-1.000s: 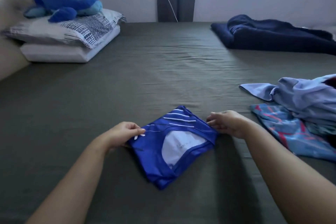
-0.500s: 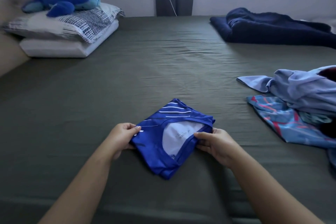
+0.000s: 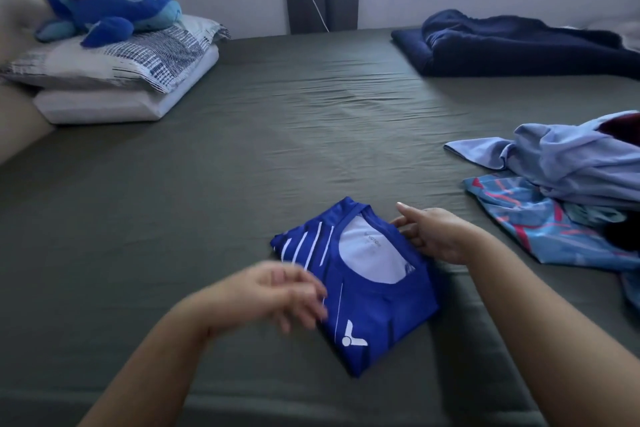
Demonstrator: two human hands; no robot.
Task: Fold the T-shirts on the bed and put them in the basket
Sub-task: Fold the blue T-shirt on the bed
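- Grey-green bed sheet (image 3: pixel 242 156) is being used as the folding surface, with the pillows (image 3: pixel 114 80) left far off at the left.
- Left hand (image 3: pixel 277 291) is being held blurred at the near-left edge of the folded blue T-shirt (image 3: pixel 367 291) — fingers loosely curled, nothing gripped.
- Shirt's long axis is being kept diagonal, far-left to near-right.
- Right hand (image 3: pixel 436 236) is being laid against its far-right edge, fingers extended — the nearer hand for lifting.
- Unfolded shirts (image 3: pixel 568 191) are being left at the right; no basket is being shown.
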